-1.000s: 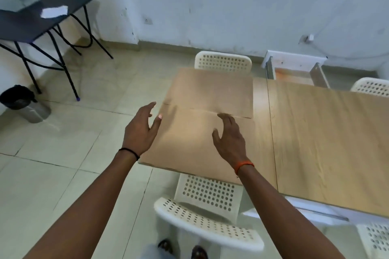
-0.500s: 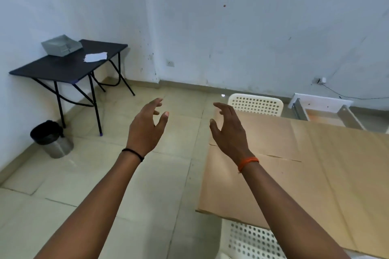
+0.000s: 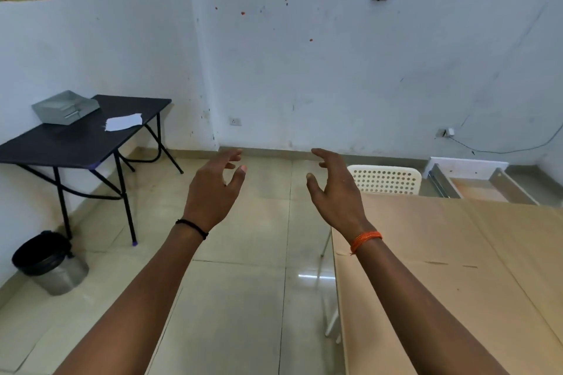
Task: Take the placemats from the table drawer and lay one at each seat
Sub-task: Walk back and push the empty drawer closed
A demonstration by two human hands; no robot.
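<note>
Two tan placemats lie flat on the wooden table at the lower right: the far placemat near the white chair and the near placemat just below it, their edges meeting along a thin seam. The table drawer stands pulled out at the table's far end. My left hand is raised over the floor, left of the table, fingers spread and empty. My right hand hovers above the table's left far corner, fingers spread and empty, touching nothing.
A white perforated chair stands at the table's far side. A black folding table with a grey tray and a paper sits at the left wall. A bin with a black liner stands below it. Tiled floor lies between.
Both hands have lifted off the near placemat and now hang in the air. The view has swung up and to the left, so the table has shifted to the right.
</note>
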